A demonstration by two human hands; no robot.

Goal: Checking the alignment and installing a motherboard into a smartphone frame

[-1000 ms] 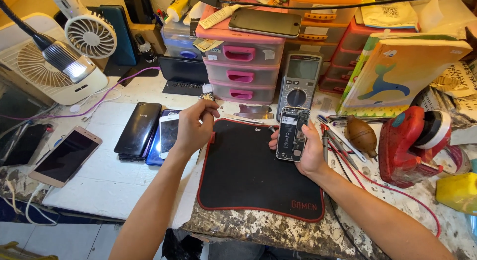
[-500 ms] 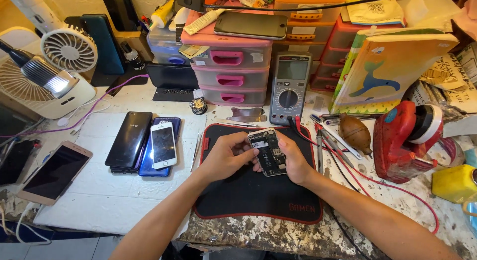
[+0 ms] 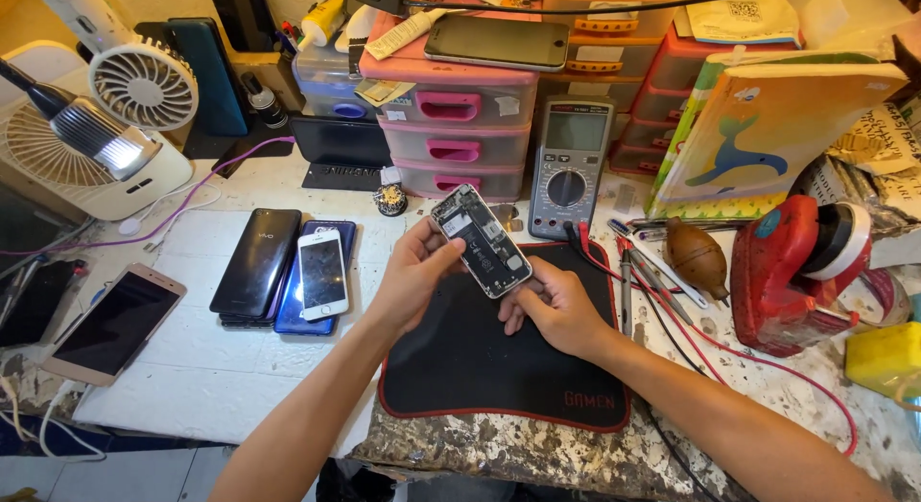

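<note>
An opened phone body (image 3: 480, 240) with bare circuit parts showing is held tilted above a black mat with a red edge (image 3: 480, 368). My left hand (image 3: 413, 277) grips its upper left side with thumb and fingers. My right hand (image 3: 552, 305) holds its lower end from beneath. Both hands are raised over the middle of the mat.
Three phones (image 3: 288, 272) lie stacked left of the mat, and another phone (image 3: 115, 320) sits further left. A multimeter (image 3: 568, 166) with red leads, pink drawers (image 3: 451, 128), tweezers (image 3: 652, 272), a brown blower bulb (image 3: 696, 257), a red tool (image 3: 796, 272), fans and a lamp (image 3: 96, 142) surround the mat.
My left hand came from the far left edge of the mat to join the right on the phone body. Both then lifted it and tilted it, circuit side up.
</note>
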